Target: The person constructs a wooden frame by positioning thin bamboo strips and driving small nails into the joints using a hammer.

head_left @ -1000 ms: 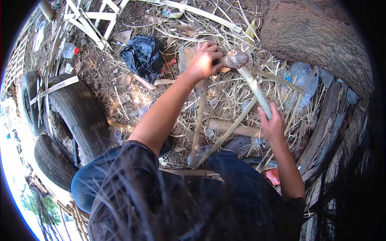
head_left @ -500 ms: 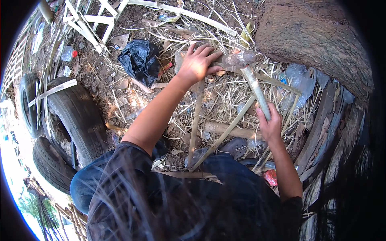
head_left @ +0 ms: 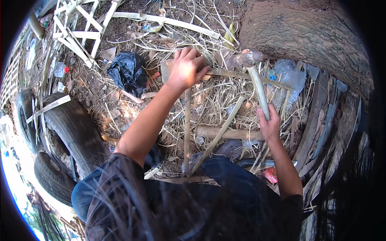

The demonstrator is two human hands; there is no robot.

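My right hand [head_left: 270, 122] grips the pale handle of a hammer [head_left: 259, 90], whose rusty, worn head is raised at the far end, above the frame's right half. Under my left hand [head_left: 187, 68] is the far left corner of a frame of thin bamboo strips; the fingers curl over it and partly hide the joint. The frame's far strip [head_left: 249, 75] runs right from that hand, and a side strip [head_left: 187, 128] comes back toward my knees. Inside it a loose-looking bamboo strip [head_left: 219, 134] slants across. A flat grey block [head_left: 166, 70] lies beside my left hand.
Bamboo shavings litter the soil. A thick tree trunk [head_left: 297, 34] rises at the far right, near clear plastic bags [head_left: 290, 78]. A black plastic bag [head_left: 128, 74] and old tyres [head_left: 74, 128] lie to the left. A bamboo pole [head_left: 229, 132] crosses in front of me.
My left hand's spread fingers have curled in over the frame's corner. The hammer has shifted slightly right relative to the frame, still held up. The whole view has swung a little.
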